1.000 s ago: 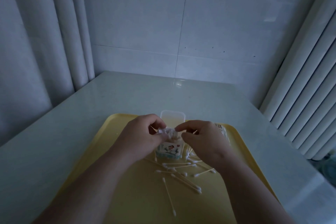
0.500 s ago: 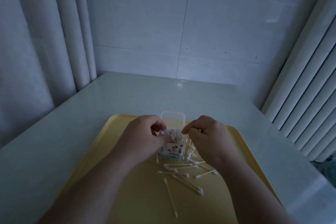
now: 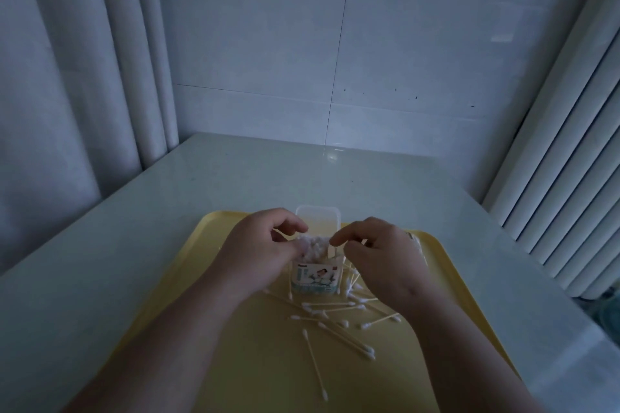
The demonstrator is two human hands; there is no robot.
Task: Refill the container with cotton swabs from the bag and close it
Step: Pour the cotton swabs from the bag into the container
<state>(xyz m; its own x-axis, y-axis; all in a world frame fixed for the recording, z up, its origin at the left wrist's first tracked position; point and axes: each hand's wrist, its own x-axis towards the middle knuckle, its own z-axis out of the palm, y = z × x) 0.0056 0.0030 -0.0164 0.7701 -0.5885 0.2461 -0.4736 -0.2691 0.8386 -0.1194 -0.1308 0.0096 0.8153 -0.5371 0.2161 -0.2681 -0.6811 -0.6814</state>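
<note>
In the head view the container (image 3: 315, 277) stands upright near the far middle of the yellow tray (image 3: 235, 362), its lid (image 3: 317, 223) hinged back behind it so the mouth stays clear for filling. The left hand (image 3: 258, 251) curls round the container's left side, fingers pressed onto the packed swab tips (image 3: 310, 244) at its mouth, likely to steady them and tamp them down. The right hand (image 3: 382, 258) sits just right of the container, index and thumb drawn together near its rim; whether they pinch a swab I cannot tell. Loose swabs (image 3: 335, 318) lie scattered just in front of the container. The bag (image 3: 417, 245) peeks from behind the right hand
</note>
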